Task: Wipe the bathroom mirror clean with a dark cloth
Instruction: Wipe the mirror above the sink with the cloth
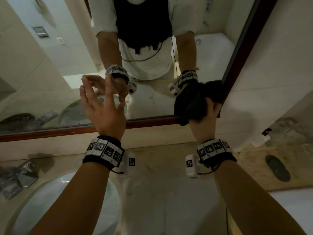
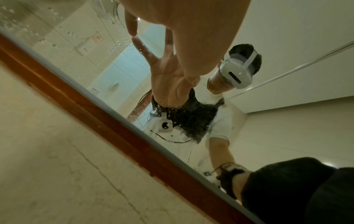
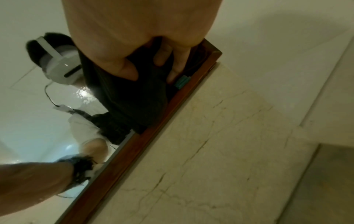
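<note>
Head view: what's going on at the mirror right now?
A person is wiping the bathroom mirror. The right hand grips a bunched dark cloth pressed against the glass at the mirror's lower right corner, next to the wooden frame. The left hand is open with spread fingers, its fingertips at the glass. Water droplets show on the glass in the left wrist view. Below are the marble counter and sink.

Cloth at mirror's lower right corner, left hand beside it, sink below left.
</note>
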The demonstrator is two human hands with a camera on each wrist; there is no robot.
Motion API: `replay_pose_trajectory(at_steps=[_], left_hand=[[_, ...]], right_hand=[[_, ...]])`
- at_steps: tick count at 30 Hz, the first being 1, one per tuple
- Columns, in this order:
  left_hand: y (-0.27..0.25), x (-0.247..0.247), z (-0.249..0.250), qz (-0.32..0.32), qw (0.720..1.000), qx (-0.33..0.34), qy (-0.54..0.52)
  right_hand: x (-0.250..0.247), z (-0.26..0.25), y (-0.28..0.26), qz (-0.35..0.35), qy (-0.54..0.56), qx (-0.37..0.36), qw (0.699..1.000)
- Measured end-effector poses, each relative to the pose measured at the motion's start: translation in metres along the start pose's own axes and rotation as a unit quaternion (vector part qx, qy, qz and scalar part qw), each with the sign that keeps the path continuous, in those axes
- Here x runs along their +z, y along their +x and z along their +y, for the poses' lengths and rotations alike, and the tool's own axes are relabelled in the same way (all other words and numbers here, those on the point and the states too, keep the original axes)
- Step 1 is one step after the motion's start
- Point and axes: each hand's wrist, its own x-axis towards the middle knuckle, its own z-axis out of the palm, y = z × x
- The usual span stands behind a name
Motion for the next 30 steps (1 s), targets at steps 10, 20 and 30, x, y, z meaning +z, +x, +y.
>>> replay_pose_trajectory(at_steps=[10, 20, 30], left_hand=[[0.000, 0.002, -0.002, 0.008, 1.000, 0.010, 0.002], [0.000, -0.001, -0.004, 0.012, 1.000, 0.012, -0.009], [0.000, -0.001, -0.002, 0.004, 1.000, 0.010, -0.004]], right_hand=[[-0.048, -0.071, 0.046, 0.097, 0.080, -0.065, 0.990], [-0.070, -0.095, 0.076, 0.120, 0.086, -0.078, 0.986], [-0.025, -0.027, 0.018, 0.032, 0.089, 0.025, 0.995]])
